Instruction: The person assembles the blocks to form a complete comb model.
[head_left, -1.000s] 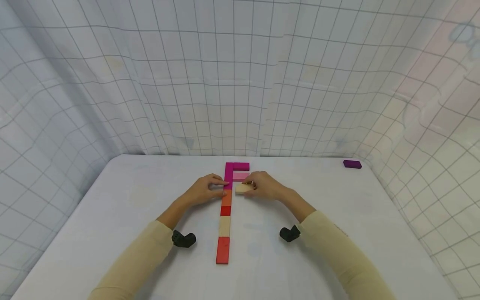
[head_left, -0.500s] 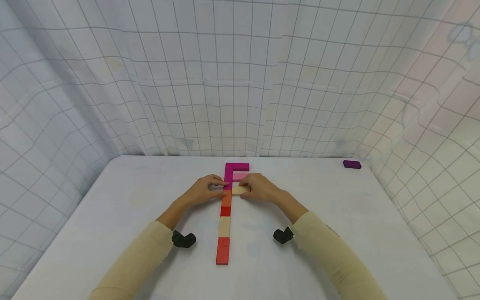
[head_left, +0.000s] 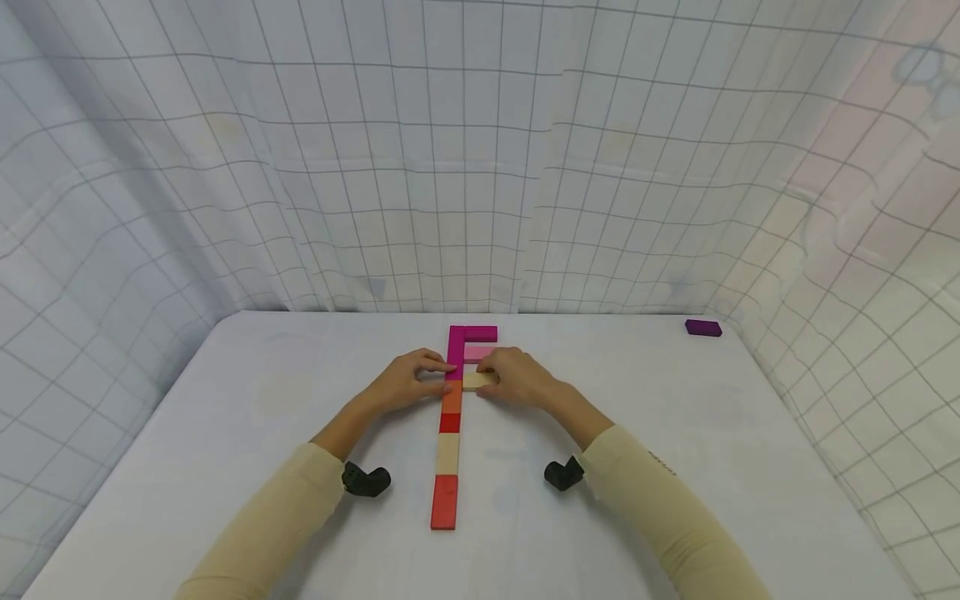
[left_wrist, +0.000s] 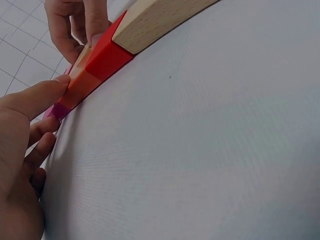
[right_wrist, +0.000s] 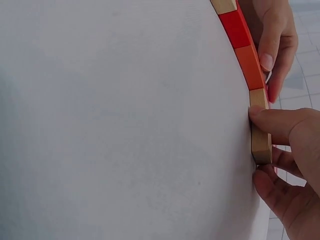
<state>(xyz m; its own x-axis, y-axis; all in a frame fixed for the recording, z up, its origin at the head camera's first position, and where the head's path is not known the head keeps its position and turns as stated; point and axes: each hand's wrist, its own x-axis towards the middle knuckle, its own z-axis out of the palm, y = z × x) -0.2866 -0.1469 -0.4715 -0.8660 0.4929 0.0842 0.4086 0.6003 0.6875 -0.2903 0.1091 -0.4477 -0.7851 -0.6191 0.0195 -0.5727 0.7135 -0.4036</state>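
Note:
My right hand (head_left: pixel 519 377) pinches a plain wooden block (right_wrist: pixel 260 135) between thumb and fingers. Its left end meets the right side of a column of coloured blocks, beside an orange block (head_left: pixel 452 398). At the column's left side rests my left hand (head_left: pixel 405 380), thumb tip at the orange block and a finger at the magenta block (head_left: pixel 456 350) above it. Lower in the column lie a red block (head_left: pixel 450 423), another wooden block (head_left: pixel 447 454) and a longer red block (head_left: pixel 444 502). A pink block (head_left: pixel 478 355) and a second magenta block (head_left: pixel 481 333) extend rightward near the top.
A dark purple block (head_left: pixel 703 328) lies alone at the far right corner of the white table (head_left: pixel 360 550). Grid-patterned curtains (head_left: pixel 480 183) hang round the back and sides. A black wrist camera shows at each sleeve.
My right hand has slid the wooden block left against the column, mostly during the first half second. My left hand has stayed in place.

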